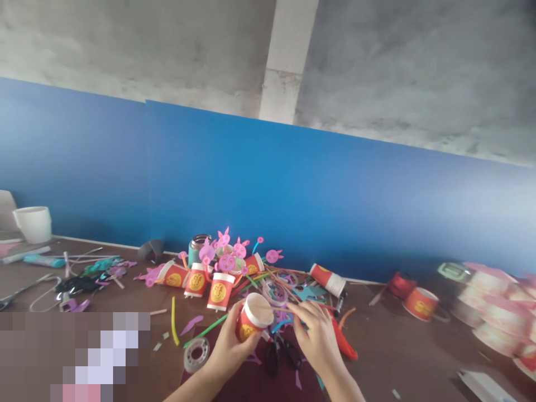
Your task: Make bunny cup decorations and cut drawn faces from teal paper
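My left hand point(229, 347) is wrapped round a red paper cup point(253, 319) with a yellow emblem and a white rim, tilted with its mouth up. My right hand point(317, 335) is closed in a pinch right of the cup, holding a thin strip or straw point(281, 306) that reaches to the cup's rim. Black-handled scissors point(281, 353) lie under my hands on a dark red sheet point(251, 385). A tape roll point(196, 354) lies left of my left wrist.
Several red cups point(218, 290) with pink bunny cut-outs point(228, 251) stand behind my hands on the brown table point(402, 357). Straws, paper scraps, a lying cup point(329, 278), more cups point(421, 303) at right, scissors point(17, 293) and a white pot point(33, 223) at left. Blue wall behind.
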{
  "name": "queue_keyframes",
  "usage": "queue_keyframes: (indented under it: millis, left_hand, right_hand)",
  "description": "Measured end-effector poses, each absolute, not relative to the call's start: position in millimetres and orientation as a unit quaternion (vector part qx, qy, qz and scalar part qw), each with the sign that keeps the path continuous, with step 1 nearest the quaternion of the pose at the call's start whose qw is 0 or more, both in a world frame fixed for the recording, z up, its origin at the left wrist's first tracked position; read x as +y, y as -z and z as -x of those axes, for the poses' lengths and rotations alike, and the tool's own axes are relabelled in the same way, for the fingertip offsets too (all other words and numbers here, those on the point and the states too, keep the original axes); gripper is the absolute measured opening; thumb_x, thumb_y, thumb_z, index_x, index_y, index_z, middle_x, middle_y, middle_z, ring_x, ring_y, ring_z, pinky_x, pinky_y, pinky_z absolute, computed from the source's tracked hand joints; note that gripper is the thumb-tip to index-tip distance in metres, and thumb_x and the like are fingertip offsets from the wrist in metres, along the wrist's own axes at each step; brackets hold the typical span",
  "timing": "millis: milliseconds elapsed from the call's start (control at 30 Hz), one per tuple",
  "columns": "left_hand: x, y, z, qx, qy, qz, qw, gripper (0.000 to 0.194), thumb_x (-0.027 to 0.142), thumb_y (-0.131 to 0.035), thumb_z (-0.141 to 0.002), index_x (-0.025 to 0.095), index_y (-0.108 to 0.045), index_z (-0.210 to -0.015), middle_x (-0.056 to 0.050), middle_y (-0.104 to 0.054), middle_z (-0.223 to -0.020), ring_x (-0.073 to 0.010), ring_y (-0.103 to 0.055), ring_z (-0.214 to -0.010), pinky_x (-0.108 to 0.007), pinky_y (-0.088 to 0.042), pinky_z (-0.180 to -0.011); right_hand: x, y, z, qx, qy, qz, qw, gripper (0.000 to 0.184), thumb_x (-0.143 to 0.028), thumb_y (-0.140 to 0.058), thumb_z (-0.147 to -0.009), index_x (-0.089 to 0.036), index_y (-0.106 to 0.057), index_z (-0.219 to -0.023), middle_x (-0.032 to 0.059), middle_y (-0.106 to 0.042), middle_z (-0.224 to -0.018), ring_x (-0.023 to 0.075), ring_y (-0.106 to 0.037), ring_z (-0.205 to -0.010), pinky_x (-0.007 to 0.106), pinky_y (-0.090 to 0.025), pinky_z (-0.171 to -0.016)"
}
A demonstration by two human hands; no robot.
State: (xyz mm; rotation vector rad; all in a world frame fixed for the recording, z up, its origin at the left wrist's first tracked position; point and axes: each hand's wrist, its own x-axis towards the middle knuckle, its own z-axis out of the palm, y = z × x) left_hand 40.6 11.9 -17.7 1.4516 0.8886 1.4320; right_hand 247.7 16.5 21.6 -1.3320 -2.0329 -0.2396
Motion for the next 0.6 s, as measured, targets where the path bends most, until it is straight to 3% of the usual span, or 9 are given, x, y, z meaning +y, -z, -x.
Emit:
queue_keyframes:
  millis: [133, 300, 433, 533, 600]
  left_hand:
    - [6.7, 14.5, -43.7, 0.329, -0.559, -0.623, 0.437, 0.047, 0.027, -0.068, -0.071, 0.016, -0.057, -0.116, -0.012, -0.065, -0.109, -0.0266, -0.060, -0.100, -0.033, -0.046, -0.091]
    - [3.3, 18.9, -45.6, 0.350, -0.555, -0.661, 0.363, 0.056, 0.021, -0.068, -0.069, 0.019, -0.056, -0.123, -0.013, -0.062, -0.120, -0.0306, -0.057, -0.110, -0.038, -0.042, -0.098]
    - [5.4, 26.7, -45.8, 0.390, -0.536, -0.707, 0.248, 0.063, 0.015, -0.066, -0.069, 0.024, -0.050, -0.129, -0.011, -0.058, -0.125, -0.0300, -0.053, -0.116, -0.041, -0.041, -0.100]
    - [7.8, 34.5, -45.7, 0.399, -0.507, -0.752, 0.131, 0.067, 0.010, -0.062, -0.072, 0.026, -0.043, -0.135, -0.011, -0.057, -0.126, -0.0286, -0.051, -0.117, -0.045, -0.041, -0.099]
    - [8.9, 37.7, -45.7, 0.397, -0.502, -0.766, 0.056, 0.062, 0.012, -0.059, -0.076, 0.025, -0.042, -0.135, -0.012, -0.057, -0.124, -0.0282, -0.052, -0.115, -0.047, -0.043, -0.097]
  right_hand:
    - [15.2, -16.9, -234.1, -0.797, -0.041, 0.475, 0.371, 0.036, -0.012, -0.043, -0.083, -0.023, -0.067, -0.109, 0.0087, -0.068, -0.098, 0.0243, -0.062, -0.095, 0.038, -0.048, -0.086]
    - [6.7, -14.9, -222.0, -0.765, -0.176, 0.428, 0.448, 0.057, -0.002, -0.039, -0.068, -0.021, -0.053, -0.120, 0.0095, -0.054, -0.124, 0.0208, -0.053, -0.117, 0.032, -0.049, -0.092]
    - [-3.5, -22.7, -215.3, -0.779, -0.109, 0.453, 0.420, 0.044, -0.012, -0.044, -0.080, -0.023, -0.051, -0.122, 0.0105, -0.047, -0.131, 0.0247, -0.045, -0.124, 0.039, -0.043, -0.099]
    - [-9.3, -33.5, -199.9, -0.812, -0.009, 0.438, 0.385, 0.047, -0.024, -0.058, -0.081, -0.025, -0.049, -0.128, 0.0114, -0.043, -0.137, 0.0308, -0.039, -0.127, 0.049, -0.037, -0.103]
    - [-12.1, -43.0, -185.5, -0.828, 0.044, 0.414, 0.376, 0.031, -0.018, -0.057, -0.082, -0.026, -0.061, -0.112, 0.0091, -0.049, -0.131, 0.0303, -0.042, -0.124, 0.050, -0.038, -0.100]
